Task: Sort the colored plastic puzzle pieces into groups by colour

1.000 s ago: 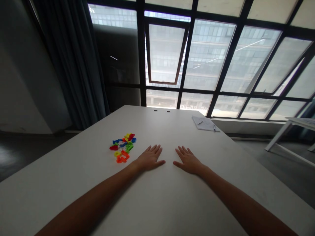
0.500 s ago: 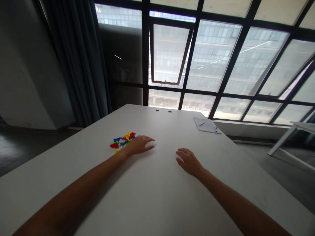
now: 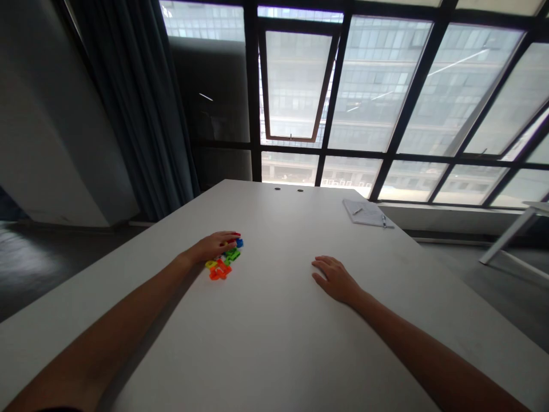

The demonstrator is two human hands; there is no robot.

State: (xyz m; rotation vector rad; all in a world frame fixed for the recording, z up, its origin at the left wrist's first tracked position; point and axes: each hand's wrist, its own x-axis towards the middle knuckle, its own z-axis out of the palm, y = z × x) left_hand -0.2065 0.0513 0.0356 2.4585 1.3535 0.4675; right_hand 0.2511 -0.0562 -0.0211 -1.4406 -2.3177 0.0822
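Left hand (image 3: 213, 246): palm down over the far part of a small heap of coloured plastic pieces (image 3: 223, 260), fingers loosely together and lying on it; whether any piece is pinched beneath cannot be told from here. Right hand (image 3: 335, 278): flat on the white table (image 3: 274, 343), well apart from the heap, fingers gently spread, holding nothing. Heap: left of the table's middle, on the person's left side; orange pieces (image 3: 219, 270) nearest the person, green piece (image 3: 232, 254) and yellow piece (image 3: 210, 264) in the middle, blue piece (image 3: 239, 242) at the far end just past the fingertips, with a red sliver at the fingertips. The cluster's long axis appears to run from the near orange end to the far blue end, slanting slightly rightward away from the person; single pieces are too small to read for shape or heading. Handling note, as a judgement: the pieces look light and flat, so a soft, low press with the pads would gather them better than a sweep, which could scatter them across the smooth top; lifting one out would call for a fingertip pinch at an edge. Also present: a notepad (image 3: 366, 213) with a pen (image 3: 384, 220), far right of the table, near the window (image 3: 295, 86); dark curtain (image 3: 141, 103) at left.
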